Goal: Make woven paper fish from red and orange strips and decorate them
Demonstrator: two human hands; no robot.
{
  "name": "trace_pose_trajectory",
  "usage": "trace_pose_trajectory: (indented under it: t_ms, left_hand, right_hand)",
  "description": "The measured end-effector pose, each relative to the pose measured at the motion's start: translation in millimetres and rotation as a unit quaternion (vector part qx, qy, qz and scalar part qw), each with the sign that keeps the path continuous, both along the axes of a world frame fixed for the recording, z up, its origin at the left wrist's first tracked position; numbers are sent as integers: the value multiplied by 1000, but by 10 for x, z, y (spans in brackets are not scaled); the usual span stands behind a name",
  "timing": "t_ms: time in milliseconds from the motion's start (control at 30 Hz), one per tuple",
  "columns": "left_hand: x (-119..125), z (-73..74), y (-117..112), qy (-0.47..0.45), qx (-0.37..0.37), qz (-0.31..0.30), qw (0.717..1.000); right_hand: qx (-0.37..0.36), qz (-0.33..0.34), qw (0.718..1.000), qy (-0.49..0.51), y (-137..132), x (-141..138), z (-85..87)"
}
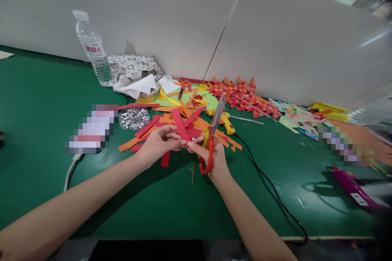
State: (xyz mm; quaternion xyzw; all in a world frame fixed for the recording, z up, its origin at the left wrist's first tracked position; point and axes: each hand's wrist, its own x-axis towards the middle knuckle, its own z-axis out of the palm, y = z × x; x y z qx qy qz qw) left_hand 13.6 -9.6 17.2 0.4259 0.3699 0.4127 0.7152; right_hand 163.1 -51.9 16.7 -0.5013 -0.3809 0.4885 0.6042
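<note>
A red paper strip (pixel 180 125) slants up from between my fingertips, over the middle of the table. My left hand (pixel 161 142) is closed, pinching the strip's lower end between thumb and fingers. My right hand (pixel 214 157) meets it there, its thumb at the same end of the strip. Hooked in my right hand is a pair of scissors (pixel 210 147) with red and yellow handles, blades pointing up and away from me. Behind both hands lies a loose pile of orange and red paper strips (pixel 199 123).
A yellow glue gun (pixel 227 123) trails a black cord rightward. Woven red-orange paper fish (pixel 241 94) lie against the grey partition (pixel 171 20). Leftward are a container of googly eyes (pixel 134 118), a blurred-out phone (pixel 93 130) and a water bottle (pixel 95 51). A purple power strip (pixel 352 187) sits right.
</note>
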Motion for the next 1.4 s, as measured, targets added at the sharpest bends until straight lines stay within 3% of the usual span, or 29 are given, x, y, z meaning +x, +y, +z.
trace_pose_trajectory:
  t_ms: [200,333,400,533,633,900,1400]
  left_hand:
    - [-23,-5,24,-3,8,10,1000]
    - [-64,-12,91,-14,29,48,998]
    - [-88,-11,131,-21,44,66,997]
    - [-130,-5,204,-24,65,101,992]
    - [-152,-19,246,-24,75,113,990]
    - [-166,-84,288,-40,143,119,982]
    - [-162,-89,276,-27,159,96,982]
  right_hand:
    - [2,-20,998,-55,5,5,11]
    - [-3,-85,972,-217,-2,74,49]
    - [-12,-98,930,-354,-5,118,67]
    - [5,-77,809,-583,0,165,49]
    - [27,-41,772,-634,5,162,7]
    - [30,-34,749,-661,4,164,-30]
    - [50,-50,744,-665,-1,159,-40]
